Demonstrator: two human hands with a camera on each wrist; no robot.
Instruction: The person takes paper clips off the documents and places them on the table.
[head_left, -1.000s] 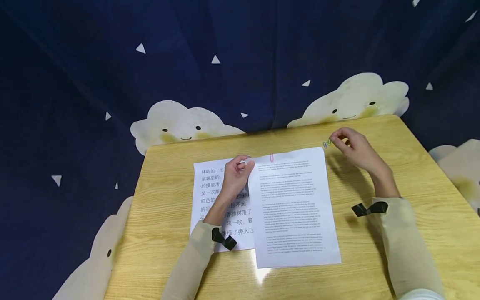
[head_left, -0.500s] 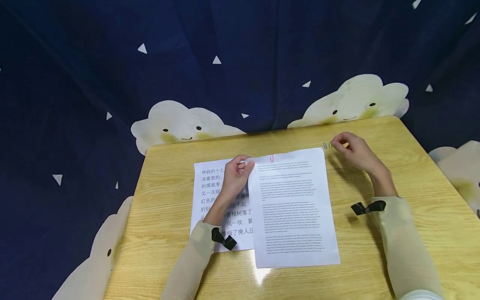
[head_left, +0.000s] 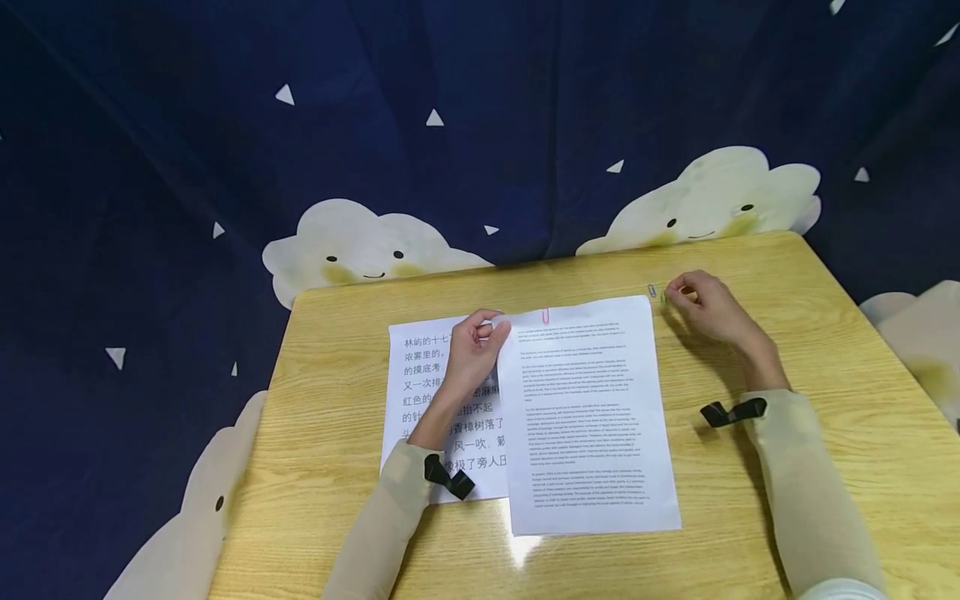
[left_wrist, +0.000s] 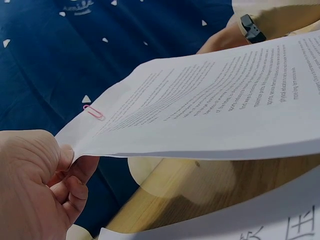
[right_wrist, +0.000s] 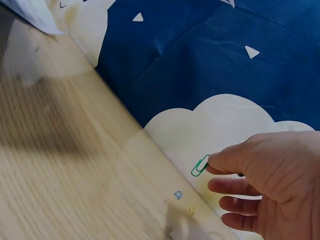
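My left hand pinches the top left corner of an English-printed stack of paper, between thumb and fingers. In the left wrist view the stack is raised and bends at that corner. A pink paper clip sits on its top edge. My right hand pinches a green paper clip by one end, above the table and right of the stack. On the table below lie a blue paper clip and a yellow paper clip.
A sheet with large Chinese print lies on the wooden table, partly under the raised stack and the left forearm. Behind the table's back edge hangs a dark blue curtain with clouds and white triangles.
My right hand has come slightly down and toward me with the green paper clip, away from the blue one. The left hand and the stack stay nearly still.
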